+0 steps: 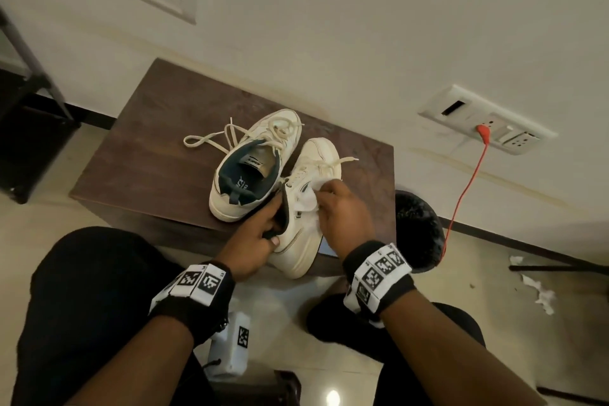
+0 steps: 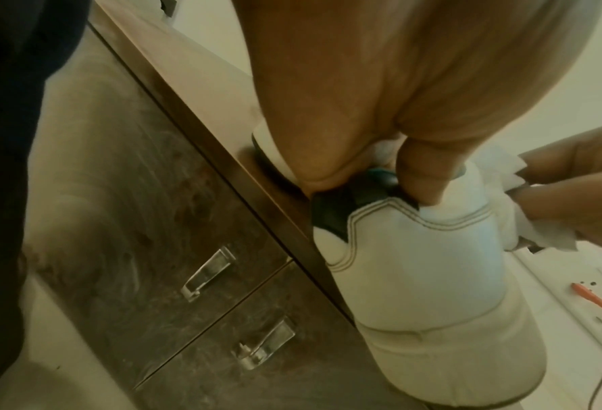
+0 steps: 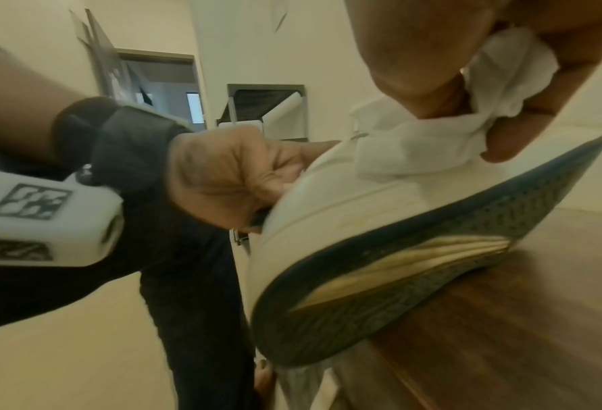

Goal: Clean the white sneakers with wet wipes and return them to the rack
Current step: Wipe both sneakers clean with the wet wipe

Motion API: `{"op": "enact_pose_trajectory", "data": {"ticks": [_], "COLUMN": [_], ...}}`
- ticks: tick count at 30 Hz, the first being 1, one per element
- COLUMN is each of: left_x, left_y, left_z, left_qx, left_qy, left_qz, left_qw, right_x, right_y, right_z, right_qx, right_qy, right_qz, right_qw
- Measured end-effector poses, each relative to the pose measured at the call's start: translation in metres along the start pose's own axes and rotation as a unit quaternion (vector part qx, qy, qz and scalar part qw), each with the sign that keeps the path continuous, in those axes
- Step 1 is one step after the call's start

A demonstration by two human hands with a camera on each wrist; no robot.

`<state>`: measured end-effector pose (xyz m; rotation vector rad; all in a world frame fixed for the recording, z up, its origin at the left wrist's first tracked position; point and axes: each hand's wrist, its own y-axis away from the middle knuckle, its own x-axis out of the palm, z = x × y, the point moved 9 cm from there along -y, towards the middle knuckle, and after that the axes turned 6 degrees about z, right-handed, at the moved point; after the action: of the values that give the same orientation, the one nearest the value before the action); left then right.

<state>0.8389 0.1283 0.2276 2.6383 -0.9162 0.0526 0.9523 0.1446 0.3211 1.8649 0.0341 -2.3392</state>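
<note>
Two white sneakers sit on a low brown cabinet (image 1: 138,148). The left sneaker (image 1: 253,168) lies flat with its laces loose. The right sneaker (image 1: 306,208) is tipped on its side at the front edge, heel (image 2: 418,271) overhanging, blue sole (image 3: 415,266) showing. My left hand (image 1: 260,237) grips its dark heel collar (image 2: 373,191). My right hand (image 1: 342,204) holds a crumpled white wet wipe (image 1: 308,198) against the shoe's side; the wipe (image 3: 432,133) is bunched between thumb and fingers.
A black bin (image 1: 418,231) stands right of the cabinet, with an orange cable (image 1: 468,184) running to a wall socket (image 1: 487,125). Used tissue bits (image 1: 540,290) lie on the floor at right. A dark rack (image 1: 29,122) stands at far left. Two drawers with metal handles (image 2: 208,274) front the cabinet.
</note>
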Motion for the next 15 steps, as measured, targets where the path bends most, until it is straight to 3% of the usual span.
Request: {"op": "enact_pose_trajectory", "data": {"ticks": [8,15], "left_x": [0.005,-0.003], "left_y": [-0.024,-0.019], "left_z": [0.003,-0.003], "left_qx": [-0.022,0.009], "left_qy": [0.013,0.035], "left_qz": [0.059,0.030], "left_qw": [0.998,0.999], "right_x": [-0.011,0.013], "right_y": [-0.031,0.014], "right_z": [-0.027,0.018], "right_qx": [0.043,-0.040], "right_qy": [0.002,-0.041], "right_qz": [-0.015,0.027], "right_qw": [0.999,0.998]}}
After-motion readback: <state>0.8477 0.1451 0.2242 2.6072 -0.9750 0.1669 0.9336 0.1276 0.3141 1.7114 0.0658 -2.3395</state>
